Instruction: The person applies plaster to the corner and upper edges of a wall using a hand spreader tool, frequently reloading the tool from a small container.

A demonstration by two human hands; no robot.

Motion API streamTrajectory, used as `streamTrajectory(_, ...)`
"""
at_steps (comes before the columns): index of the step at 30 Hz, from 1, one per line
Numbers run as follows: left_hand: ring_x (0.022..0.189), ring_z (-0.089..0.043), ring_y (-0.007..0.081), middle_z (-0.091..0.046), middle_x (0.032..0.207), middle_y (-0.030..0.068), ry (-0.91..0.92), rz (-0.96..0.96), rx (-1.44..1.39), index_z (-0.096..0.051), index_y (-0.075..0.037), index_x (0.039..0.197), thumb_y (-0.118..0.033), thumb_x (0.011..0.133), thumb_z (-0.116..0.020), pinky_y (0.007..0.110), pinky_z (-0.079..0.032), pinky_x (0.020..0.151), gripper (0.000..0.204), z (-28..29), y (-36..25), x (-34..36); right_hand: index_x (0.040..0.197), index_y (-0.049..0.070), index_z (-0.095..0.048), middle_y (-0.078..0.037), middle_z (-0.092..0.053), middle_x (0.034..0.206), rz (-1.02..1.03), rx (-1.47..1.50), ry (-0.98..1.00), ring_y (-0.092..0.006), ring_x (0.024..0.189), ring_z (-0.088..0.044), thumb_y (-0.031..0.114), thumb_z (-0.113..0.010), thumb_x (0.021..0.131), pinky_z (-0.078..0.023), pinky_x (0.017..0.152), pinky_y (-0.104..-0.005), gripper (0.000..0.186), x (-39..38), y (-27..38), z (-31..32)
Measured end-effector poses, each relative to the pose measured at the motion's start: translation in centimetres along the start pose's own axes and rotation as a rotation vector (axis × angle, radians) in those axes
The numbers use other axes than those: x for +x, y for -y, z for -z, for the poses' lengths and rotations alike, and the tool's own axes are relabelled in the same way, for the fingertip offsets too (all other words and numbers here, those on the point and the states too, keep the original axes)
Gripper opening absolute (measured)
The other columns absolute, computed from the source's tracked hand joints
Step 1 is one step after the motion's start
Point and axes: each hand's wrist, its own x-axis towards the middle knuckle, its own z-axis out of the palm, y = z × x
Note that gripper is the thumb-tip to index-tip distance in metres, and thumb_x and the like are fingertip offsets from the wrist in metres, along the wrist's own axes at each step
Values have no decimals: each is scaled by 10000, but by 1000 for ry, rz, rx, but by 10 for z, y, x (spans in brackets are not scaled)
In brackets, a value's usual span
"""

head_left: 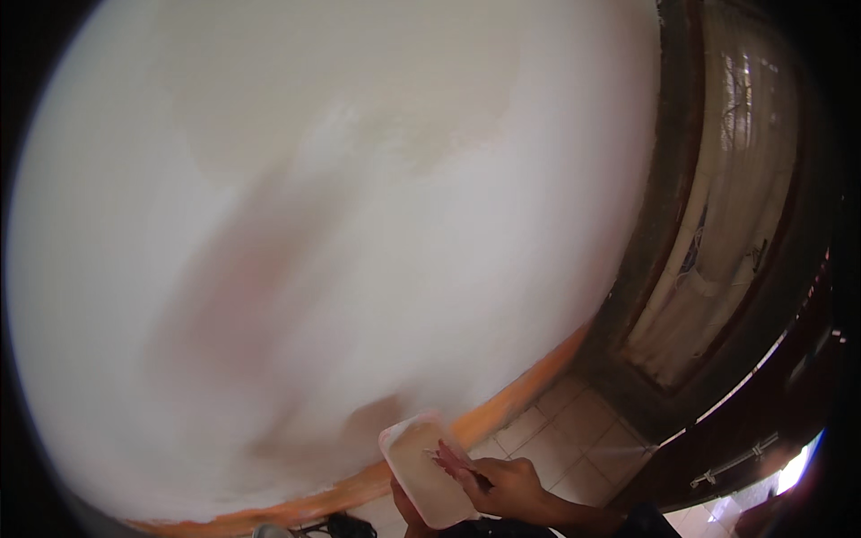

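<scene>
A shallow white tray [418,476] with rounded corners is tilted low in front of me, with pale matter inside. My left hand [405,510] grips its left side from below, mostly hidden by the tray. Over the tray's right side, my right hand [509,487] is closed round a small pinkish tool [454,462] smeared with white. The tool's tip is over the tray's inside; its exact kind is hard to make out. Beyond the tray rises a large white wall [430,233], with a duller beige patch at the top and blurred shadows lower down.
An orange-brown strip [359,489] runs along the wall's foot, above a tiled floor [574,426]. At right stands a dark frame [641,296] around a pale, curtain-like panel [731,179]. Dark cords or similar clutter [345,525] lie at the lower edge, left of the tray.
</scene>
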Motion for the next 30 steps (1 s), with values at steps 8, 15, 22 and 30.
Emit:
streamTrajectory(8, 1257, -404, 297, -430, 1375, 93, -168, -59, 787, -302, -80, 1425, -533, 895, -433, 454, -303, 1076, 710, -79, 34, -22, 861, 48, -670, -58, -602, 558, 50, -70, -41, -196, 423, -586, 155, -662, 782, -470, 391, -304, 133, 2, 13, 35)
streamTrajectory(15, 1236, -427, 290, -443, 1359, 104, -89, -55, 327, -321, -75, 1411, -495, 910, -426, 445, -333, 1055, 662, -72, 159, 33, 845, 61, -677, -63, -590, 557, 55, 1, 20, -203, 420, -574, 149, -670, 773, -465, 397, -318, 114, 14, -91, 133)
streamTrajectory(22, 1224, -438, 287, -452, 1349, 103, -107, -44, 268, -333, -78, 1401, -494, 915, -417, 443, -347, 1044, 645, -67, 261, 67, 769, 60, -636, -78, -592, 577, 40, 62, -45, -223, 428, -569, 134, -644, 782, -458, 411, -337, 75, 16, -188, 199)
streamTrajectory(30, 1211, -451, 283, -463, 1337, 103, -94, 2, 212, -348, -80, 1389, -491, 921, -406, 441, -364, 1031, 626, -61, 347, 104, 746, 69, -608, -69, -563, 565, 52, -23, -75, -245, 444, -558, 125, -648, 772, -455, 426, -343, 74, 28, -263, 249)
